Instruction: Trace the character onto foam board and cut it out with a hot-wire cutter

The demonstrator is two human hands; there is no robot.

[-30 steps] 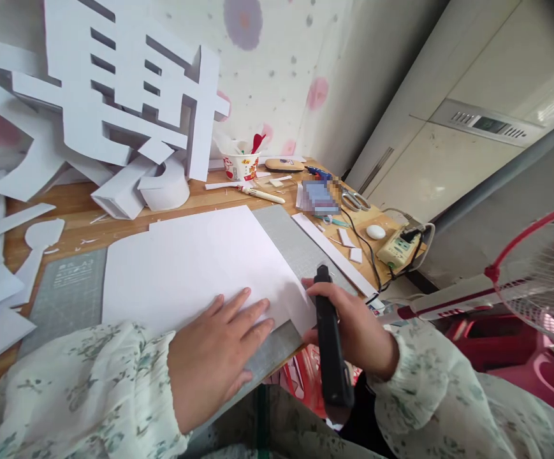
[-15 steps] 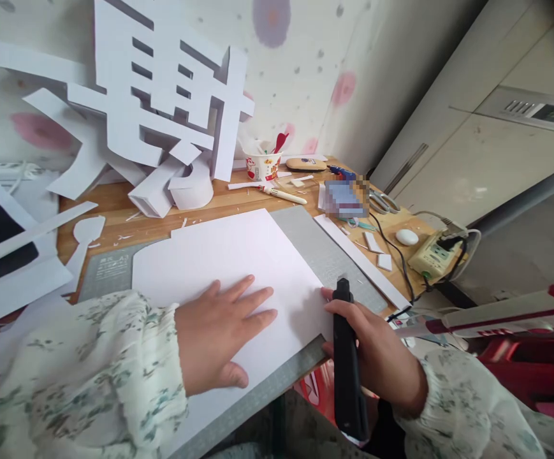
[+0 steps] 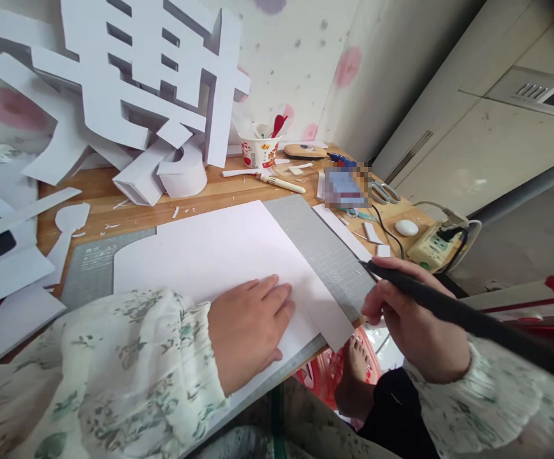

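My left hand (image 3: 255, 331) lies flat on a large white sheet (image 3: 214, 242), its fingers stretched toward the right. Under the sheet is a grey cutting mat (image 3: 319, 239). In my right hand (image 3: 415, 322) is a long black utility knife (image 3: 430, 290), held off the sheet's right side. Its thin tip points left, over the mat's right edge; the handle slants down toward my sleeve. At the sheet's near right corner, a narrow white flap (image 3: 336, 325) reaches past the mat's edge.
A large white cut-out character (image 3: 152, 70) leans on the wall. Along the back are a paper cup (image 3: 260, 153), a cream pen (image 3: 281, 183), and scissors (image 3: 386, 191). A white strip (image 3: 341, 233), a white egg-shaped object (image 3: 407, 227) and a power strip (image 3: 432, 245) lie at right.
My right hand has moved right, away from the sheet, and the knife has swung from upright to slanting. My left hand has slid right, its fingers closer together. The view has shifted slightly.
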